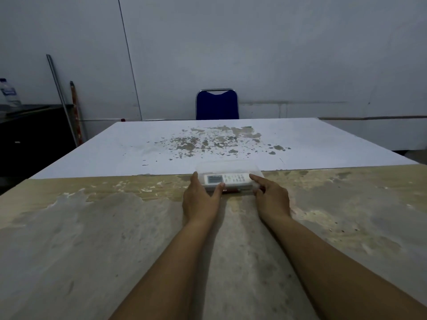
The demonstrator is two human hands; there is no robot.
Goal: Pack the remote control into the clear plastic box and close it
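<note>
One clear plastic box (231, 167) is lying on the table (92, 227), with its long side running left to right. One white remote control (227, 180) is lying inside the box, face up, with its display toward the left end and its buttons toward the right end. Whether the lid is fully closed cannot be told.

Two bare hands are reaching to the box, one at each end. The left hand (200, 200) is gripping the left end of the box, with the thumb pressing on the near top edge and the fingers wrapping around the end. The right hand (272, 199) is gripping the right end of the box, with the index finger lying along the top and the other fingers curling at the near corner.

The box is sitting where the worn brown part of the table is meeting the white part. Beyond the box, one blue chair (217, 105) is standing at the far edge of the table. Far to the left of the box, one water bottle (9, 93) is standing on a dark cabinet (34, 135), and two poles (61, 98) are leaning against the wall.
</note>
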